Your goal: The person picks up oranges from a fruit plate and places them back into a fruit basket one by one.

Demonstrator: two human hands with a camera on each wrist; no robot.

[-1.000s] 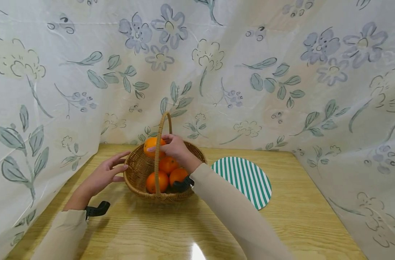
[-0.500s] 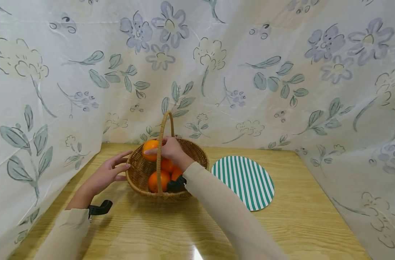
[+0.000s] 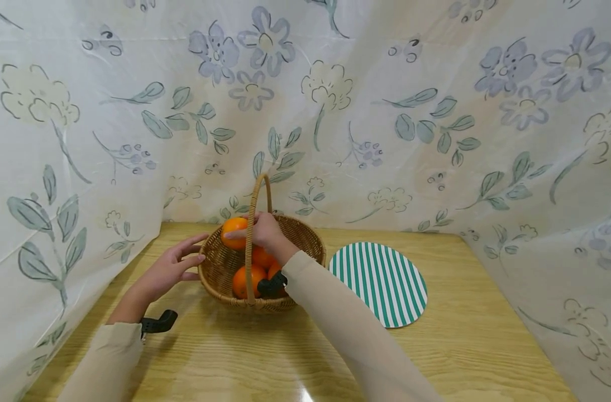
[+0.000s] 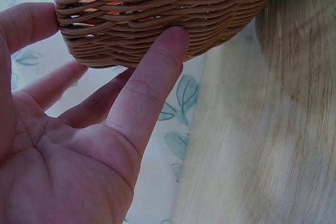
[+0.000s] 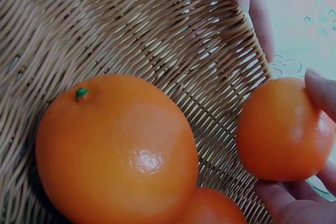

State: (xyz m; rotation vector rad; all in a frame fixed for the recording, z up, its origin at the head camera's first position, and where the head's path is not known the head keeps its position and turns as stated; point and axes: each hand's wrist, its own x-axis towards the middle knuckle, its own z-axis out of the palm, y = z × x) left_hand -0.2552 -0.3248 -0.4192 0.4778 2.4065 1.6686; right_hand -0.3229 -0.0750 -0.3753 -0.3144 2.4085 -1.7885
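A wicker basket (image 3: 218, 267) with an arched handle (image 3: 250, 254) stands on the table, several oranges (image 3: 246, 281) lying inside it. Reaching in behind the handle, my right hand (image 3: 267, 231) grips one orange (image 3: 233, 230) near the far left rim. In the right wrist view, thumb and fingers hold this orange (image 5: 283, 132) from opposite sides, beside a larger-looking orange (image 5: 118, 150) with a green stem mark. My left hand (image 3: 167, 271) touches the basket's left side with spread fingers; its thumb (image 4: 157, 66) lies along the weave in the left wrist view. My right wrist partly hides the lower oranges.
A round green-and-white striped mat (image 3: 386, 285) lies on the wooden table (image 3: 466, 312), just right of the basket. Floral cloth (image 3: 325, 167) hangs behind the table and along both sides. The tall basket handle stands between the held orange and my right forearm.
My right hand has shifted slightly left across the basket with the orange in its grip. The left hand stays at the basket's side. The head view has moved a little.
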